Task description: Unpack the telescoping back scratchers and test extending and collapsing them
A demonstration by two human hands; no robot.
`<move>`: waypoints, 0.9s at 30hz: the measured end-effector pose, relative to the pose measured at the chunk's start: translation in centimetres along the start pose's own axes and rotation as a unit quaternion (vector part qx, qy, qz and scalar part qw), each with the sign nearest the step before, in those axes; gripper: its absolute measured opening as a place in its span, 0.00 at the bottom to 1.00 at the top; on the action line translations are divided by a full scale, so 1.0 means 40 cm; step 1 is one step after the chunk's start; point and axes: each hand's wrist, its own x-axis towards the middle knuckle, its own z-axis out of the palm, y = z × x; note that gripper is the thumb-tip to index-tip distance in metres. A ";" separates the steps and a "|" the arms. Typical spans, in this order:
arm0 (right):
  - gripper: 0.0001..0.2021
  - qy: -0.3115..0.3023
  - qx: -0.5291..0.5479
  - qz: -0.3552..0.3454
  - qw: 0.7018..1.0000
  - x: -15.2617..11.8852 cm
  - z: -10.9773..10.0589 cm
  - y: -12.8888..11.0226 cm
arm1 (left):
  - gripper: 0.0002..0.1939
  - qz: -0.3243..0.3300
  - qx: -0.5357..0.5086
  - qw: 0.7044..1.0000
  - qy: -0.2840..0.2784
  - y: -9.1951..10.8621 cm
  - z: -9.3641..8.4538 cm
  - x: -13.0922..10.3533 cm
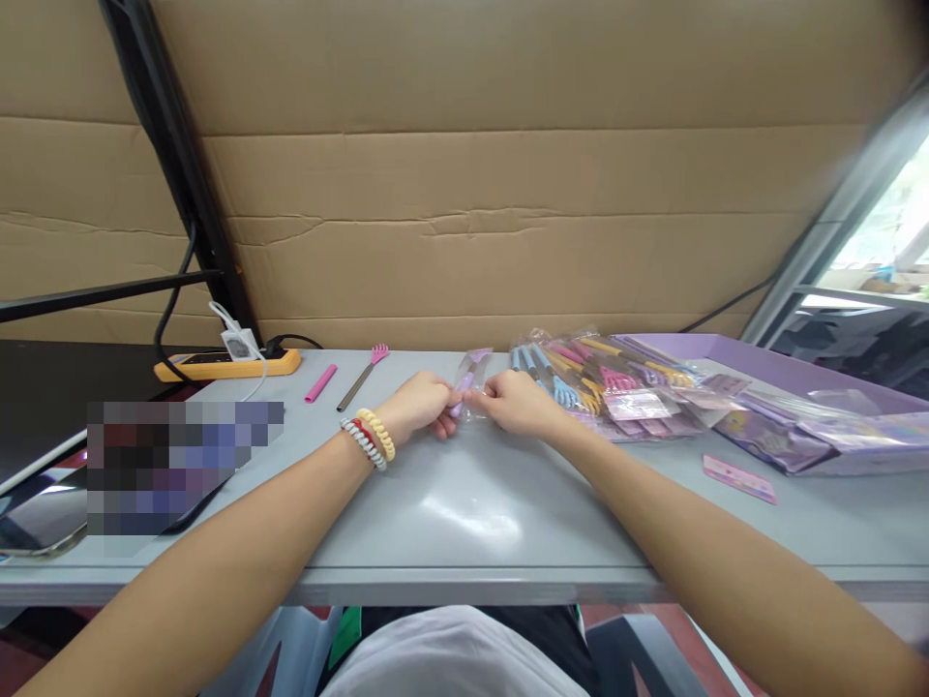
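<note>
My left hand (pixel 421 403) pinches a slim lilac piece (pixel 465 383) in its clear plastic sleeve (pixel 476 368), right hand (pixel 517 402) pinches the sleeve's edge, mid-table (pixel 392 528). Left: pink-headed fork with dark shaft (pixel 355 385), then short pink tube (pixel 320 383). Right: bagged blue, yellow, pink forks (pixel 566 392).

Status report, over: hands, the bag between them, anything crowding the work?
Left hand and right hand both gripping clear bag. Purple piece shows inside. Heap of packets close beside right hand.
</note>
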 end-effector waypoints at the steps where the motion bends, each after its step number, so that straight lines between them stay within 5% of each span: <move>1: 0.22 0.008 -0.013 -0.005 1.000 0.000 0.000 0.001 | 0.09 -0.003 0.009 1.000 0.006 0.000 -0.003 0.001; 7: 0.14 0.063 -0.027 -0.077 0.995 -0.015 0.008 -0.003 | 0.07 -0.026 0.129 0.990 0.043 -0.009 -0.013 0.017; 12: 0.13 0.012 -0.021 -0.215 0.976 -0.031 0.027 -0.016 | 0.08 -0.028 0.210 0.974 0.077 -0.018 -0.022 0.027; 19: 0.21 -0.006 -0.037 -0.202 0.979 -0.028 0.027 -0.006 | 0.09 0.049 0.376 0.911 0.162 -0.003 -0.077 0.026; 27: 0.27 0.121 -0.061 -0.189 0.972 -0.010 0.001 0.017 | 0.06 0.151 0.493 0.837 0.184 -0.015 -0.098 0.028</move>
